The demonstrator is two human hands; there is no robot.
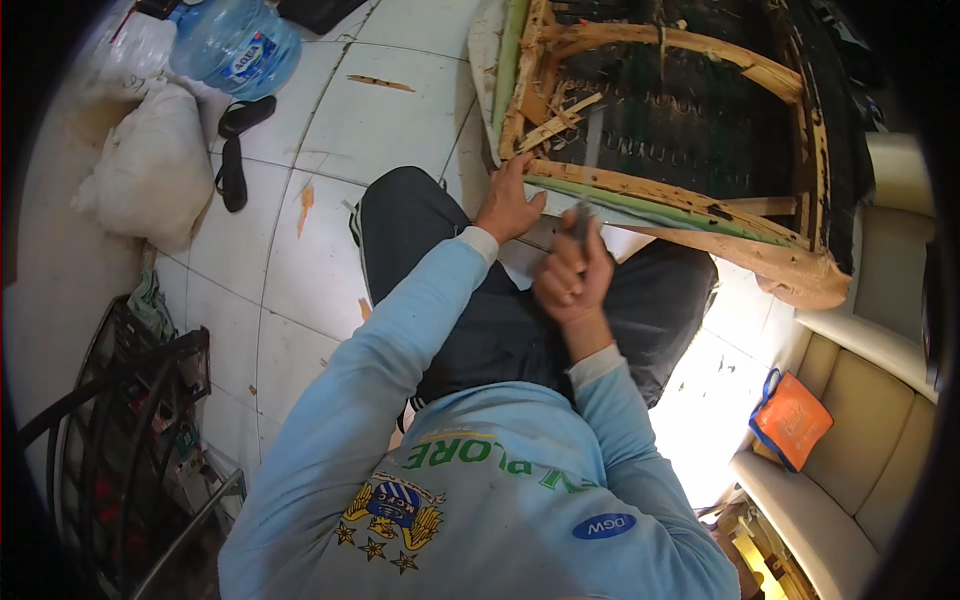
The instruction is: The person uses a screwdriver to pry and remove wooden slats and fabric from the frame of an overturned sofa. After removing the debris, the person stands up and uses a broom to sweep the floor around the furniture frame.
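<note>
My left hand (pixel 508 206) lay flat, fingers spread, on the lower rail of the stripped wooden sofa frame (pixel 690 200) across my lap. My right hand (pixel 572 278) was clenched around a metal tool (pixel 582 218) at that rail; I judged I was mid-way through prying, needing steady leverage next.

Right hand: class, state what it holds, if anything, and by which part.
The right hand grips a slim metal tool by its lower end, blade pointing up over the wooden frame.
</note>
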